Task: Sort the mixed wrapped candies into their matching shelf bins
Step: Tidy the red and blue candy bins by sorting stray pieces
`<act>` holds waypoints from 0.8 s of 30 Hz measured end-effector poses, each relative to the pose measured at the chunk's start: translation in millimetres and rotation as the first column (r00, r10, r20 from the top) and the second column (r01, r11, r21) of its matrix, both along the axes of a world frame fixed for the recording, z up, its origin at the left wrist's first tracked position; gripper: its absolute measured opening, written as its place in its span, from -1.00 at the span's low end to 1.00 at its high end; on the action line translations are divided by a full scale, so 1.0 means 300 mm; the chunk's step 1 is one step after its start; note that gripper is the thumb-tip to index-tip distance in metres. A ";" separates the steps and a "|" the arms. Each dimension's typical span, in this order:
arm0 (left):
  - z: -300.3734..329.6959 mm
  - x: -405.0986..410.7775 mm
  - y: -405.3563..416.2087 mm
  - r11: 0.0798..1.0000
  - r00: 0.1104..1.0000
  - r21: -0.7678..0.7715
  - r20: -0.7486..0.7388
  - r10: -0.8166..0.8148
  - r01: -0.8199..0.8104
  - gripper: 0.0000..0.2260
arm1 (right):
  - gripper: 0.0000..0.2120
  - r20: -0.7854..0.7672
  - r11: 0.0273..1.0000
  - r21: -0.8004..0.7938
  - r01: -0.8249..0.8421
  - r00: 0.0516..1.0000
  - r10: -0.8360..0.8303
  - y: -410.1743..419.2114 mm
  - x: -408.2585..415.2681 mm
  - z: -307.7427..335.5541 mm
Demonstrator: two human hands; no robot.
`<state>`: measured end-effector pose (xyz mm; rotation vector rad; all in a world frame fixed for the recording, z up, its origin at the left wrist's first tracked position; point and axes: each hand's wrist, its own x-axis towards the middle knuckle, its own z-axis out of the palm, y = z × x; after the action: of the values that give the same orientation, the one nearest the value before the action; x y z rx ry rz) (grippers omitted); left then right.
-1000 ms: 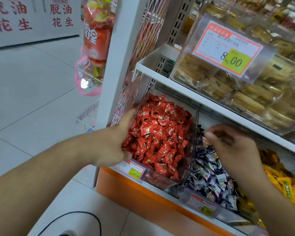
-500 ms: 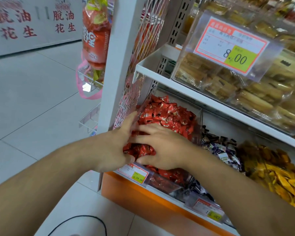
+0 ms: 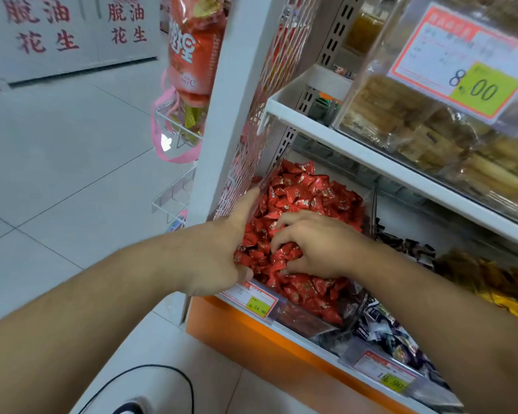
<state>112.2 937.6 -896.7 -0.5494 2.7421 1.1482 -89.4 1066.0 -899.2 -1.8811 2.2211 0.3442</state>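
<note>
The right hand (image 3: 317,246) lies on the heap of red wrapped candies (image 3: 308,192), its fingers curled down into them and raking several wrappers. At its nine o'clock the left hand (image 3: 219,258) clasps the clear bin (image 3: 299,319) by its near corner, thumb up along the side wall. The bin's tag (image 3: 253,298) reads 24.90. At four o'clock lie dark wrapped candies (image 3: 380,327), tagged 18.90 (image 3: 384,373); at one o'clock a label (image 3: 466,70) shows 8.00.

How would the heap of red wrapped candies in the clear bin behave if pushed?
The red candies are small loose pieces, so they would probably slide and shift rather than move together. Glossy wrappers look slippery. Piled near the clear bin's rim, some might spill.
</note>
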 end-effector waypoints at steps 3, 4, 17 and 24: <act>0.008 0.005 0.002 1.000 1.000 0.024 0.007 0.003 -0.004 0.04 | -0.60 0.014 0.998 -0.045 0.035 0.999 -0.035 0.004 -0.026 0.017; 0.009 0.007 0.002 1.000 1.000 0.025 0.012 0.001 -0.001 0.04 | -0.60 0.018 0.997 -0.057 0.050 0.999 -0.049 0.006 -0.038 0.024; 0.019 0.004 0.006 1.000 0.999 -0.007 0.039 -0.019 0.020 0.04 | -0.59 0.139 0.972 -0.155 0.176 0.978 -0.155 0.016 -0.038 0.064; 0.002 -0.004 -0.003 0.999 1.000 -0.031 0.017 -0.021 0.022 0.04 | -0.48 0.210 0.980 -0.198 0.015 0.977 0.027 -0.037 0.066 0.049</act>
<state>111.0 936.7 -896.1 -0.5289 2.7500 1.0925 -69.5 1055.0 -884.6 -1.9186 2.1742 -0.0796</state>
